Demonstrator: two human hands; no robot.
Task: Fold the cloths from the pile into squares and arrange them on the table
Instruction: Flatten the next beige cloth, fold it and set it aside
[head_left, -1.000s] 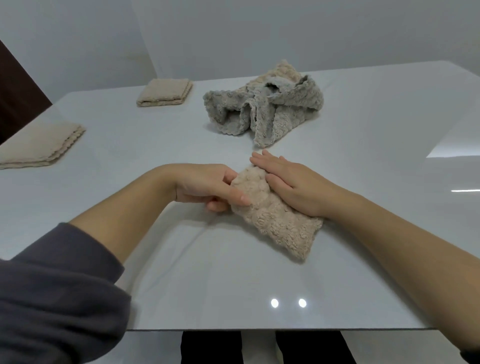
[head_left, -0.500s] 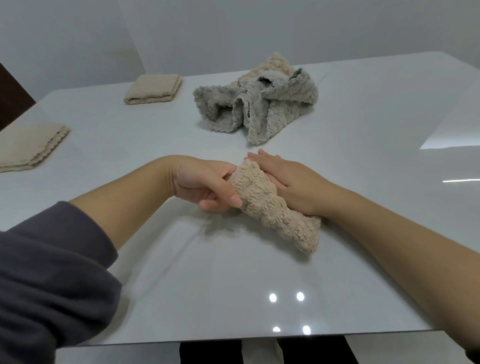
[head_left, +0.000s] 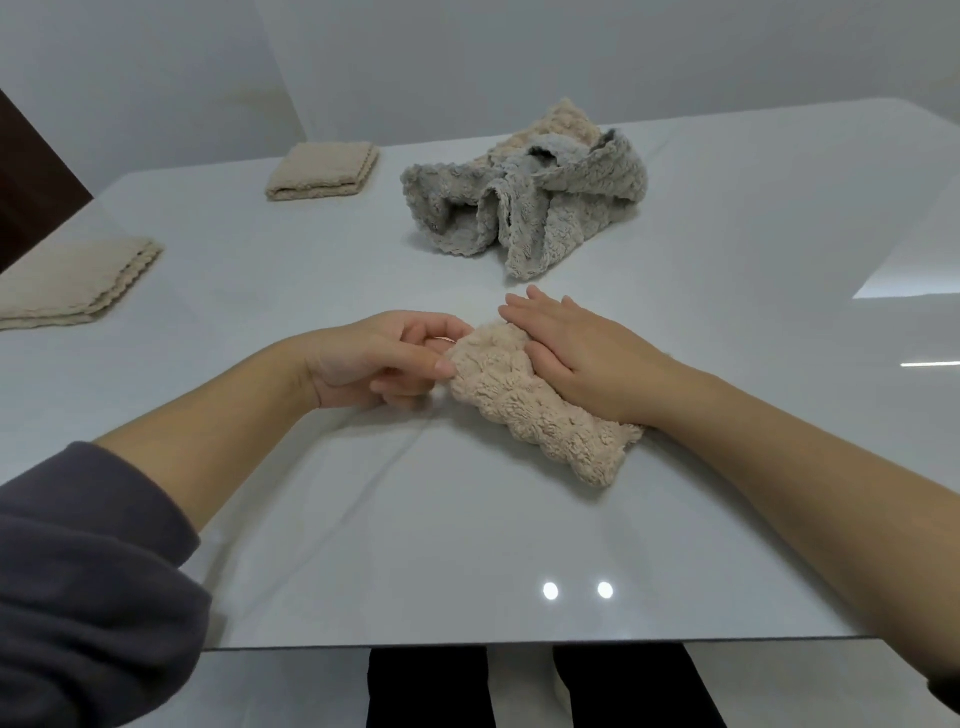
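Cloth: beige cloth (head_left: 535, 402) lies folded narrow on table (head_left: 467, 545).
Right hand (head_left: 582, 353): flat, pinning it.
Left hand (head_left: 384, 358): pinches its end to fold.

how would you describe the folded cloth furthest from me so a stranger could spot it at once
On the white table, look to the far side, just left of the crumpled grey pile. The far cloth lies there, a neat beige square. The other folded cloth sits nearer, at the left edge, so this is the one farthest back.
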